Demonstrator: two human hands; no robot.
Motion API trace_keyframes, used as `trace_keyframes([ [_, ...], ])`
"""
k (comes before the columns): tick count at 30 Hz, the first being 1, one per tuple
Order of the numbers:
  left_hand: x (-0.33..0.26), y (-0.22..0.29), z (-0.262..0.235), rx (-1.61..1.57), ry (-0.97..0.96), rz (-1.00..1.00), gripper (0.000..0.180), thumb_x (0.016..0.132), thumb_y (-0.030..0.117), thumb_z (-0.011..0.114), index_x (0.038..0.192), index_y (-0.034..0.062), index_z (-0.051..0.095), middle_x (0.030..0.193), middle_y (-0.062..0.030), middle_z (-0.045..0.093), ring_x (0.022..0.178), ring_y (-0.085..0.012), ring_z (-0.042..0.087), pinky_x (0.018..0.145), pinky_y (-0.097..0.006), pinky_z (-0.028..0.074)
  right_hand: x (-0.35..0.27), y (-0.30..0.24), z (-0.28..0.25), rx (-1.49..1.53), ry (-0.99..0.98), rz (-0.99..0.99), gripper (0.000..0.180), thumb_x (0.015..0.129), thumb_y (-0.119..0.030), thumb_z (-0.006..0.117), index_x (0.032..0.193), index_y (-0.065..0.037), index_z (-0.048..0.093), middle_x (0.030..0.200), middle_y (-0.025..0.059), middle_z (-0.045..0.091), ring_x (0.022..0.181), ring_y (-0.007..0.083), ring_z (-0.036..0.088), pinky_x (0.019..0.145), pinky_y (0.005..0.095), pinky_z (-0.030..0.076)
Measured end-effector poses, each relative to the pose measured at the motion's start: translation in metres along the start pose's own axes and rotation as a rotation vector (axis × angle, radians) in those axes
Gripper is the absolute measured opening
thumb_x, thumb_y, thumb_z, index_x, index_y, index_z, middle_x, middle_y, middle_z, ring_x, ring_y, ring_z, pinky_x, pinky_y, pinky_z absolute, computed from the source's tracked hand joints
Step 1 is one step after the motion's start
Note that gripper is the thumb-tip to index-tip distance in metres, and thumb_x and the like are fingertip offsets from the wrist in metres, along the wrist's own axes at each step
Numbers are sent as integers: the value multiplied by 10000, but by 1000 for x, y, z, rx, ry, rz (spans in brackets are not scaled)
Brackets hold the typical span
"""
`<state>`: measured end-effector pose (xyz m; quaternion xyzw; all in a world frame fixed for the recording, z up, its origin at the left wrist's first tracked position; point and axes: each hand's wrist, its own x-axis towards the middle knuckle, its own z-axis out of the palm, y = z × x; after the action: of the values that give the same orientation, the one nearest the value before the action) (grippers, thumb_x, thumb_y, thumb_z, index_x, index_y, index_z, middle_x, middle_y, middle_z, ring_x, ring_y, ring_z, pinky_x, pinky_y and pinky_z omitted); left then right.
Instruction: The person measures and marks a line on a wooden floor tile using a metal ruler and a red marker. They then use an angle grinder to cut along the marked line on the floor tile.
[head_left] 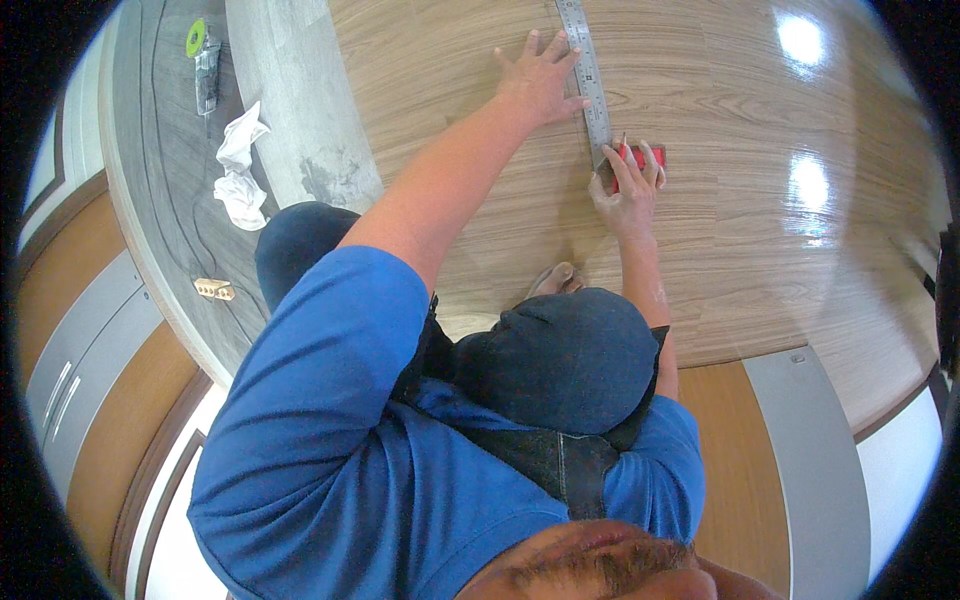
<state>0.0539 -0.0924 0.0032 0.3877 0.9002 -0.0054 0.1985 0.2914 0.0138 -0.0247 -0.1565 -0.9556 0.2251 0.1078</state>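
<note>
My left hand [541, 76] lies flat with fingers spread on a wood-grain floor panel [470, 120], pressing against the left edge of a long steel ruler [589, 80]. The ruler runs from the top of the view down to my right hand [626, 188]. That hand grips a red utility knife [645, 160] at the ruler's lower end, on its right side. My knees in dark trousers [560, 350] crouch over the panel, and a bare foot [555, 280] shows just below the right hand.
A grey wood-grain strip [160, 180] lies at left with a crumpled white cloth [238, 170], a green-capped tube [205, 60] and a small beige block [214, 290]. A grey smeared plank [300, 120] borders the panel. Cabinet fronts [90, 340] stand at far left. Light glare [810, 180] marks the glossy floor.
</note>
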Motion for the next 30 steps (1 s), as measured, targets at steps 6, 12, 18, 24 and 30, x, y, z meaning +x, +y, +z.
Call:
trace_keyframes([
  [6, -1, 0, -2, 2, -13, -2, 927, 878, 742, 636, 1634, 292, 342, 1739, -33, 204, 1583, -405, 198, 1152, -810, 254, 1, 0, 0, 21, 9, -6, 548, 758, -258, 820, 1296, -232, 719, 1326, 78, 708, 1385, 378, 506, 1134, 556, 332],
  [12, -3, 2, -6, -13, -16, -9, 936, 868, 740, 650, 1632, 293, 347, 1738, -36, 212, 1583, -407, 199, 1146, -817, 248, 2, -2, 0, 29, 16, 0, 534, 757, -231, 809, 1284, -222, 726, 1328, 80, 707, 1375, 372, 508, 1130, 550, 331],
  [18, -4, 1, -4, -17, -1, -3, 935, 868, 740, 649, 1630, 284, 353, 1737, -38, 215, 1583, -407, 195, 1147, -818, 245, 3, -5, -2, 27, 8, 5, 528, 750, -194, 814, 1272, -209, 733, 1344, 66, 704, 1360, 360, 510, 1124, 536, 329],
  [24, -2, 1, -1, -28, 7, -2, 923, 873, 735, 647, 1626, 286, 358, 1736, -34, 213, 1584, -400, 194, 1148, -818, 247, 2, -2, -2, 32, 5, -13, 576, 761, -231, 809, 1326, -212, 699, 1363, 76, 688, 1385, 370, 497, 1141, 553, 324],
  [30, -2, 0, -2, -7, -8, -2, 919, 876, 747, 631, 1625, 294, 354, 1738, -28, 205, 1582, -394, 202, 1145, -813, 263, -5, -28, -21, 125, -18, 47, 577, 821, -251, 833, 1363, -139, 667, 1314, 101, 697, 1346, 370, 526, 1076, 504, 418],
])
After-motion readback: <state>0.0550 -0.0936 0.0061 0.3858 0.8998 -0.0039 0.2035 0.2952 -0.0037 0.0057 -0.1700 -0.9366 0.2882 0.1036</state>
